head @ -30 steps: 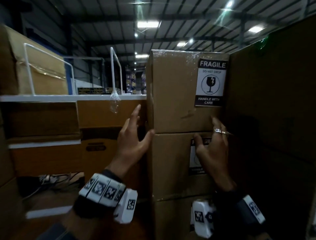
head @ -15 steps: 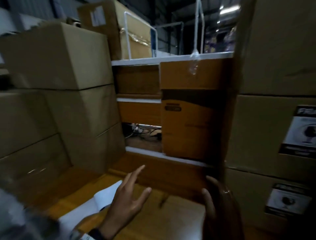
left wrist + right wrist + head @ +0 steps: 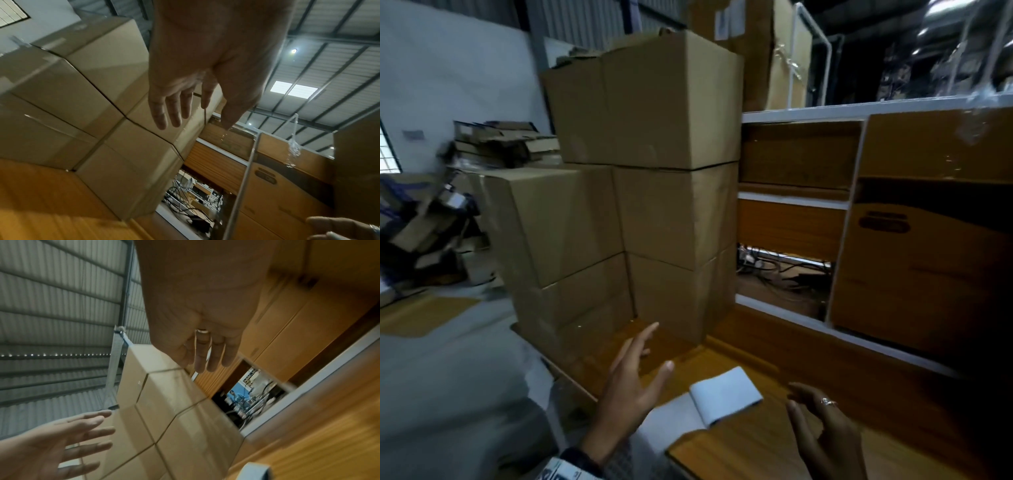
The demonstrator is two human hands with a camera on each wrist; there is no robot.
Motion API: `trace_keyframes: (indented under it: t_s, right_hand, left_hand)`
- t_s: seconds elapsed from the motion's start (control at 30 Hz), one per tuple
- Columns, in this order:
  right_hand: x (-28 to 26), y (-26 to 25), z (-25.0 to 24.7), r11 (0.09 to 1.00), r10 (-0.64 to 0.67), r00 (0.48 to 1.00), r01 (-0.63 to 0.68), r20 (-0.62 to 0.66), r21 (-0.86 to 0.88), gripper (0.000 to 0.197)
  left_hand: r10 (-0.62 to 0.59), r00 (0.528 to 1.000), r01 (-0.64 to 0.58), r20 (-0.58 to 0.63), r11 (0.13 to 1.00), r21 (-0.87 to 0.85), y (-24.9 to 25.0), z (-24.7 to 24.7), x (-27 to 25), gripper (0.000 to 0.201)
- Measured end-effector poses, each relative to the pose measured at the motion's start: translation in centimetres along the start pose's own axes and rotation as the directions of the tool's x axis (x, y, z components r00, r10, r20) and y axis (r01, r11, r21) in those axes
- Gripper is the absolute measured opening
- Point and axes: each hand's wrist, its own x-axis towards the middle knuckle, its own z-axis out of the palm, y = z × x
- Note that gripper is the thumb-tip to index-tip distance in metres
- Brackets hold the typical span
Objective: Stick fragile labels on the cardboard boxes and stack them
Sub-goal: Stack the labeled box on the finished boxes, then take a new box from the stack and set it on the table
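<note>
Reaching out, my left hand (image 3: 631,387) and right hand (image 3: 822,425) both hold nothing, fingers spread loose above the wooden table (image 3: 791,455). The cardboard boxes (image 3: 654,192) stand stacked at 12 o'clock, and the white label sheets (image 3: 722,394) lie between my hands.

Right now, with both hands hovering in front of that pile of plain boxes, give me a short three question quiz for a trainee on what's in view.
1. True or false: the left hand is gripping a box.
2. Multiple choice: the white label pad lies A) on top of the stacked cardboard boxes, B) on the wooden table between the two hands, C) in the right hand.
3. Fill in: the box faces turned toward the head camera show ___ fragile labels.

Key: 1 false, its fingers are spread and hold nothing. 2 B. 3 no.
</note>
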Motion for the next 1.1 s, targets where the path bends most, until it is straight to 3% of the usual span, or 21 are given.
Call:
trace_keyframes:
  t_s: [0.13,0.23,0.37,0.47,0.6,0.7,0.8,0.9,1.1]
  right_hand:
    - [2.4,-4.2,7.7,0.996,0.016,1.000,-0.015,-0.012,0.093,0.028]
    - [4.7,-7.8,14.0,0.993,-0.010,0.998,0.003,0.061,0.115,0.024]
    - [7.5,-12.7,21.1,0.988,-0.047,0.983,0.019,0.179,0.153,0.025]
    - [10.1,-16.1,26.0,0.979,-0.151,0.968,0.117,0.203,0.170,0.025]
    - [13.4,-20.3,32.0,0.956,-0.244,0.948,0.200,0.202,0.215,0.032]
    - [15.5,-23.2,35.7,0.947,-0.248,0.942,0.188,0.226,0.259,0.040]
    - [16.9,-25.6,38.6,0.953,-0.208,0.944,0.137,0.255,0.269,0.050]
    - [17.6,-27.6,40.8,0.950,-0.191,0.957,0.124,0.221,0.285,0.058]
    - [18.4,-29.5,44.2,0.956,-0.175,0.972,0.129,0.158,0.265,0.075]
  left_hand:
    - [-0.003,0.995,0.007,-0.098,0.999,0.045,-5.9,-7.0,3.9,0.062]
    - [-0.007,0.975,0.023,-0.223,0.997,0.068,-11.0,-13.0,7.4,0.060]
    - [-0.038,0.907,0.067,-0.420,0.996,0.055,-16.8,-20.1,11.9,0.051]
    - [-0.089,0.846,0.104,-0.526,0.995,-0.002,-20.7,-24.2,15.2,0.045]
    - [-0.229,0.811,0.200,-0.538,0.973,-0.113,-24.0,-27.8,19.6,0.050]
    - [-0.287,0.805,0.227,-0.520,0.958,-0.177,-26.0,-29.6,22.8,0.054]
    - [-0.296,0.821,0.215,-0.489,0.953,-0.214,-28.2,-30.3,25.9,0.065]
    - [-0.297,0.835,0.202,-0.463,0.949,-0.243,-29.5,-30.5,28.3,0.089]
    - [-0.269,0.860,0.123,-0.434,0.934,-0.335,-29.7,-30.3,31.0,0.087]
